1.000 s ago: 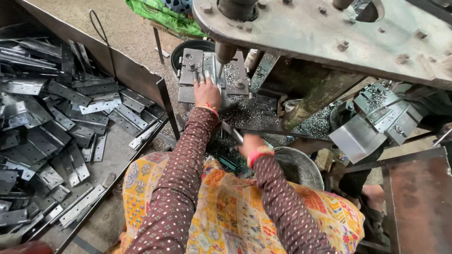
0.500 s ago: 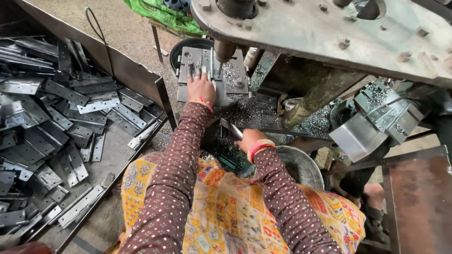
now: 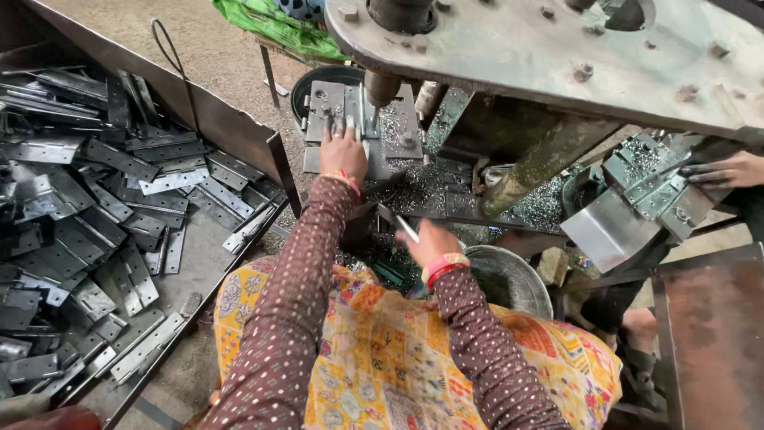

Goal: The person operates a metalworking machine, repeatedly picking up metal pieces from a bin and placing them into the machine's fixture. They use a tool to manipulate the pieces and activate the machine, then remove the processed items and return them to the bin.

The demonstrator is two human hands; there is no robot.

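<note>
Left hand [image 3: 342, 155] is flat on the metal plate [image 3: 350, 119] sitting on the press bed, fingers spread and pressing it down right under the punch [image 3: 382, 87]. Right hand [image 3: 426, 239] is nearer, pinched around a thin metal strip [image 3: 404, 227], just above a round steel bowl [image 3: 509, 279]. Big tray [image 3: 199, 255] on the left is heaped with flat hinge blanks [image 3: 95, 207]. Far right, another person's hand [image 3: 728, 169] rests on a second fixture [image 3: 649, 187].
</note>
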